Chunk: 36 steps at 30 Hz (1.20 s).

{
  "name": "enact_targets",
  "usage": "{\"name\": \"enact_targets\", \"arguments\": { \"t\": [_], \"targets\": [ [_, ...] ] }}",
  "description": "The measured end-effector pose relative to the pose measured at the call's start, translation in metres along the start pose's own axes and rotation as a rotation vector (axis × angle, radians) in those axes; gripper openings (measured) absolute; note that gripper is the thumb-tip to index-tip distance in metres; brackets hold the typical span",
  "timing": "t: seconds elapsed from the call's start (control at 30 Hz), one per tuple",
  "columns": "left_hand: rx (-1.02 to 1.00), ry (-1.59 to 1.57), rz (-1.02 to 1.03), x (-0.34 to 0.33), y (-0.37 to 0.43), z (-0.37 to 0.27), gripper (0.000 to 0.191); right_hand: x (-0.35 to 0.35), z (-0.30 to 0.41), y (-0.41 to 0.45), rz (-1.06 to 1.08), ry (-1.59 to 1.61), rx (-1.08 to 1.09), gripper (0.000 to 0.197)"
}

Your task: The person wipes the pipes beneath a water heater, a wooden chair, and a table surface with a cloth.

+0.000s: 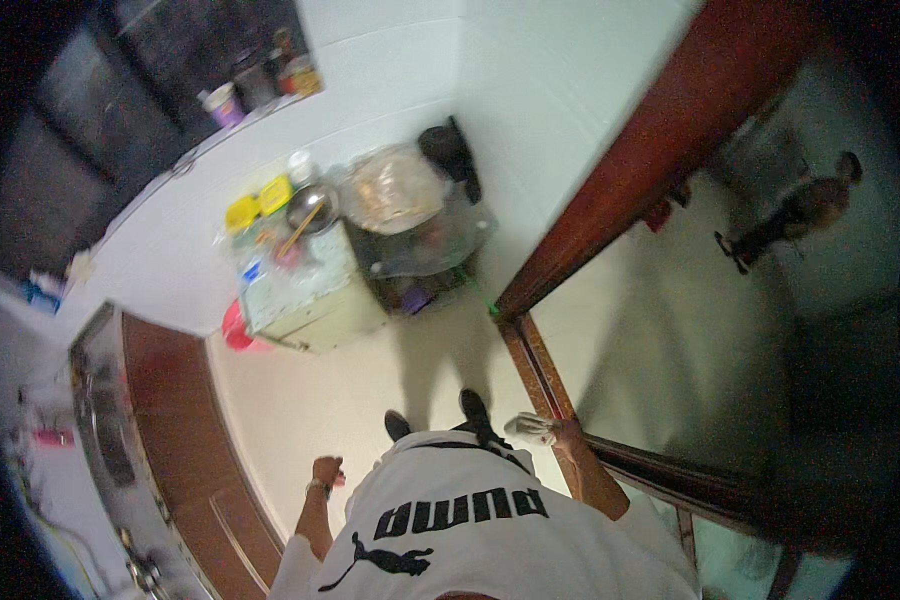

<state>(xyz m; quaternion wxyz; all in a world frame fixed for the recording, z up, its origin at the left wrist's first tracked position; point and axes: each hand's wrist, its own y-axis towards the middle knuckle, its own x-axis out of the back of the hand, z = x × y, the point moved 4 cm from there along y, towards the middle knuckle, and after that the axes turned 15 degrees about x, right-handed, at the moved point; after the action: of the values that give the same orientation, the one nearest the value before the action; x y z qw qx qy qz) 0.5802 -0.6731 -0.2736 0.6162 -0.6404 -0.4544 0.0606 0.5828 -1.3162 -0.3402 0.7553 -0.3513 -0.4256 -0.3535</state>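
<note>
My right hand is shut on a pale, folded cloth, held at my right hip near the brown door frame. Low at my other side hangs my left hand, fingers curled, with nothing visible in it. A band circles that wrist. Before me on the floor stands a small pale cabinet. On top of it are a steel bowl, yellow chopsticks and yellow containers. A large clear plastic bag with blurred contents sits beside the bowl.
To my left runs a kitchen counter with a sink, a faucet and brown cabinet doors. A red basin stands beside the cabinet. Through the doorway on the right, past its floor track, a person is visible.
</note>
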Motion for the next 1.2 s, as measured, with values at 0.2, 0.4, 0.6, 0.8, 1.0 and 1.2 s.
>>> {"name": "enact_targets", "arguments": {
  "t": [0.2,0.4,0.6,0.8,1.0,1.2],
  "targets": [
    [0.262,-0.766,0.228,-0.018,0.011,0.003,0.026,0.058,0.028,0.005,-0.140,0.798,-0.593,0.023],
    [0.316,-0.645,0.177,-0.024,0.010,-0.019,0.025,0.092,0.037,0.011,-0.229,0.680,-0.580,0.023],
    [0.295,-0.604,0.151,-0.012,0.011,-0.028,0.024,0.061,0.015,0.016,-0.224,0.688,-0.533,0.026],
    [0.268,-0.562,0.155,-0.005,0.020,-0.035,0.023,0.001,-0.003,0.009,-0.220,0.407,-0.250,0.023],
    [0.258,-0.529,0.157,-0.004,0.026,-0.034,0.022,0.030,0.018,0.002,-0.157,0.590,-0.554,0.025],
    [0.248,-0.526,0.139,0.000,0.029,-0.028,0.022,0.064,0.040,0.014,-0.052,0.427,-0.474,0.028]
  ]
}}
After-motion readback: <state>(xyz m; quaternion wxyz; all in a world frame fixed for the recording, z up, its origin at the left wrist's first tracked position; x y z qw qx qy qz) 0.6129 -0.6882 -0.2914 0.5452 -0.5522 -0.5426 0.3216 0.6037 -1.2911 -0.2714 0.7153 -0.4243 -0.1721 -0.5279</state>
